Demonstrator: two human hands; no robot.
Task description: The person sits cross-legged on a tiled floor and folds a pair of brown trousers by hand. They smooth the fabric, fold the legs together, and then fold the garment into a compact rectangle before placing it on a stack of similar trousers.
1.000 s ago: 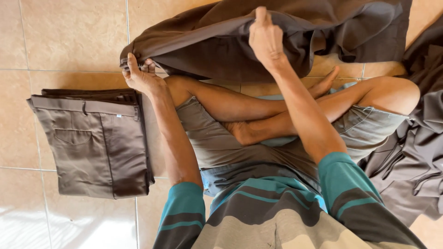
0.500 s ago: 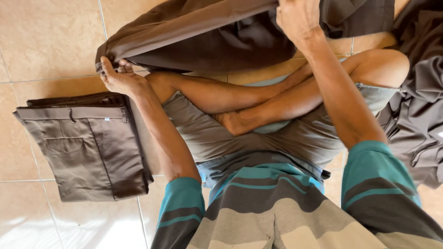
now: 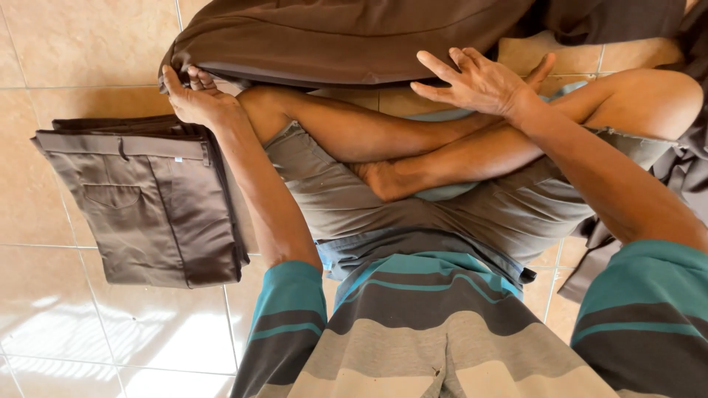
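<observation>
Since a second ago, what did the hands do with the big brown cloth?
The right hand let go of the brown cloth it held up; it now hovers open over the crossed legs. The cloth dropped lower. The left hand still grips the cloth's corner, and the folded trousers stayed put.

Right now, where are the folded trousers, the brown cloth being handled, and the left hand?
folded trousers (image 3: 147, 206), head view, front panel.
brown cloth (image 3: 354, 40), head view, upper surface.
left hand (image 3: 198, 99), head view, back of hand.

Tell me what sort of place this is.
Probably a home or small garment workroom: the person sits cross-legged on a beige tiled floor, with folded brown trousers stacked alongside and more dark cloth in front.
</observation>
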